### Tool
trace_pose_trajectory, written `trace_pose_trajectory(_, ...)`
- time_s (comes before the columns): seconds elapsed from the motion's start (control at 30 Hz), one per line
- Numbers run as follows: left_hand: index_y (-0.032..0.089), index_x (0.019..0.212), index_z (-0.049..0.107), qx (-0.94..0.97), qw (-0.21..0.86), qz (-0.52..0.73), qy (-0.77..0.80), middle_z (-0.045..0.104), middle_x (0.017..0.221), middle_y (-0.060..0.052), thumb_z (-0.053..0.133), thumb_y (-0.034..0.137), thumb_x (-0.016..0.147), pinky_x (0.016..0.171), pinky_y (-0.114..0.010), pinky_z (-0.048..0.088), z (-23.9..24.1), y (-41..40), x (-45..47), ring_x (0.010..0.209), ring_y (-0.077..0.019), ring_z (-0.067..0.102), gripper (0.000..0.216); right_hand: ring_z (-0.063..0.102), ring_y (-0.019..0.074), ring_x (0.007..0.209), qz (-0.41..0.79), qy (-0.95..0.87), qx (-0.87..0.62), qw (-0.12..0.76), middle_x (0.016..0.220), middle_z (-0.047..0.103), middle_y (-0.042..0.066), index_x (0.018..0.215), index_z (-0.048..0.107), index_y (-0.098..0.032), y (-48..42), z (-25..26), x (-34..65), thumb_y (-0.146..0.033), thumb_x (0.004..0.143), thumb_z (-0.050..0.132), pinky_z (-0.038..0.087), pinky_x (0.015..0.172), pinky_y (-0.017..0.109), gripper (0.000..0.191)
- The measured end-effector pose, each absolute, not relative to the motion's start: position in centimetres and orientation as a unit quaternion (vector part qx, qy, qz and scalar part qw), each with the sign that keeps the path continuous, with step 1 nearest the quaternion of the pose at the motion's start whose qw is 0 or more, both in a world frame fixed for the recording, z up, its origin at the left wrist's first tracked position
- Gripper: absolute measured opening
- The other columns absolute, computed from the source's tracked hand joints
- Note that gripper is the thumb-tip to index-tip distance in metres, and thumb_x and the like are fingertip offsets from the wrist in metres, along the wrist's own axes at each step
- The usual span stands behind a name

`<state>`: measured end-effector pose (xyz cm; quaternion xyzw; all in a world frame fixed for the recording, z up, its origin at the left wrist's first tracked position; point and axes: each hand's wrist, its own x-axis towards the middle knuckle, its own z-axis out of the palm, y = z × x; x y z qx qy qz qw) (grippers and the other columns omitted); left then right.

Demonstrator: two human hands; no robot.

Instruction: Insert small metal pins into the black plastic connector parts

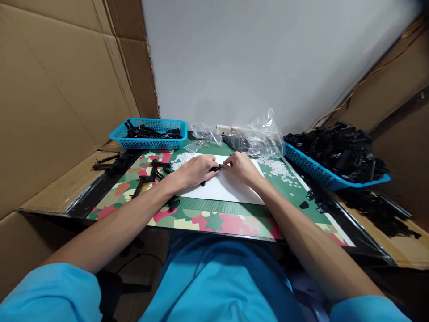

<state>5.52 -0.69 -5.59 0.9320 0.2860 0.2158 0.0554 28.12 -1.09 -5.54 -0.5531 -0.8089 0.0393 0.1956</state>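
Note:
Over a white sheet [231,190] on the patterned mat, my left hand [197,170] is closed around a black plastic part [214,169]. Its far end shows beyond my fingers; the rest is covered. My right hand [239,166] meets it from the right in a pinch, its fingertips right beside the part's end. A thin, light sliver shows at those fingertips, too small to name. Small white discs [276,169] lie scattered right of the sheet, and another pile of white discs [181,159] lies behind my left hand. Several black plastic pieces [152,174] rest left of my left wrist.
A blue basket [150,143] of black parts stands at the back left. On the right, another blue basket [321,176] is heaped with black parts. Clear plastic bags [258,141] lie against the wall. Loose black parts [321,203] lie at the right edge; cardboard walls [60,80] flank the table.

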Motion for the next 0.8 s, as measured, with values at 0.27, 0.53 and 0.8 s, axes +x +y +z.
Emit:
trace_pose_trajectory(0.27, 0.018, 0.104, 0.082, 0.933, 0.049, 0.217, 0.282, 0.067, 0.089, -0.007, 0.062, 0.025, 0.104, 0.071, -0.033, 0.045, -5.4, -0.8, 5.6, 0.075, -0.0183, 0.062, 0.021, 0.052, 0.0178, 0.06, 0.032, -0.812, -0.546, 0.201, 0.067, 0.071, 0.01, 0.078, 0.085, -0.017, -1.0, -5.6, 28.3, -0.017, 0.085, 0.064, 0.031, 0.062, 0.031, 0.022)
trace_pose_trajectory(0.53, 0.018, 0.105, 0.082, 0.93, 0.057, 0.225, 0.284, 0.067, 0.09, -0.007, 0.061, 0.024, 0.104, 0.069, -0.032, 0.044, -5.6, -0.7, 5.6, 0.075, -0.018, 0.062, 0.022, 0.058, 0.0204, 0.063, 0.008, -0.809, -0.559, 0.182, 0.074, 0.074, 0.014, 0.081, 0.084, -0.016, -1.3, -5.6, 27.8, -0.017, 0.088, 0.064, 0.028, 0.063, 0.033, 0.022)
trace_pose_trajectory(0.8, 0.019, 0.102, 0.082, 0.928, 0.073, 0.233, 0.281, 0.068, 0.087, -0.007, 0.063, 0.024, 0.102, 0.068, -0.032, 0.044, -5.4, -0.7, 5.5, 0.078, -0.019, 0.063, 0.02, 0.062, 0.0242, 0.067, -0.077, -0.817, -0.558, 0.124, 0.079, 0.075, 0.018, 0.079, 0.08, -0.016, -2.0, -6.0, 27.1, -0.013, 0.088, 0.062, 0.023, 0.062, 0.036, 0.02)
